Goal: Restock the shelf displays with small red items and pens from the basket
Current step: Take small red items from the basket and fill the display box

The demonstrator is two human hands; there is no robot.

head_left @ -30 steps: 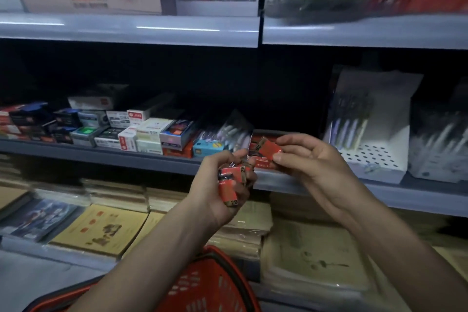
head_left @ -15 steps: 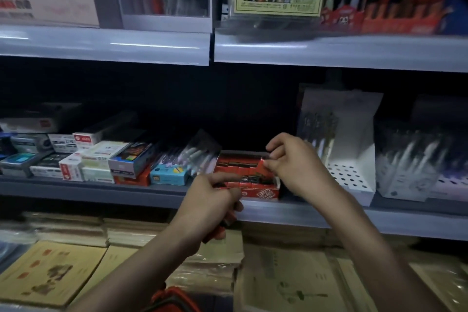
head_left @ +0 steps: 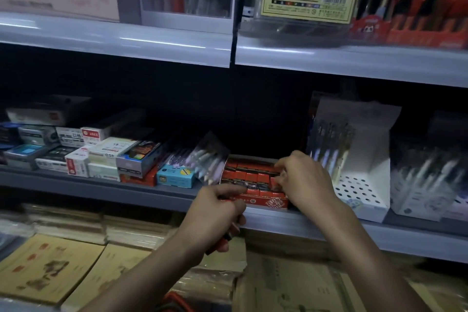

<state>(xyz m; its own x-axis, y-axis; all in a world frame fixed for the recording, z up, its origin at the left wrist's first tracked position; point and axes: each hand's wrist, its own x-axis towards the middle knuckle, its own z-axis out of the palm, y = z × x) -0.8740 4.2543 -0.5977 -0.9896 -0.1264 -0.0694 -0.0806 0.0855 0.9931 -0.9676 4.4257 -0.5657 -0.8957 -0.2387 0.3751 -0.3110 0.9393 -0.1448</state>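
A red display box [head_left: 268, 202] sits on the middle shelf [head_left: 157, 197], filled with rows of small red items [head_left: 249, 175]. My right hand [head_left: 304, 180] reaches into the box's right side, its fingertips pinching one small red item among the rows. Just in front of the box, my left hand [head_left: 215, 213] grips several small red items [head_left: 224, 242], which poke out below its fingers. A sliver of the red basket [head_left: 174, 300] shows at the bottom edge.
Small stationery boxes [head_left: 106, 157] and a blue box with packed pens [head_left: 177, 175] fill the shelf left of the red box. A white perforated pen display [head_left: 359, 192] stands to its right. Pen holders [head_left: 187, 2] line the upper shelf. Notebooks [head_left: 48, 266] lie below.
The view moved closer and up, and the basket nearly left the frame. My right hand went from in front of the shelf edge into the red box with an item. My left hand followed toward the box.
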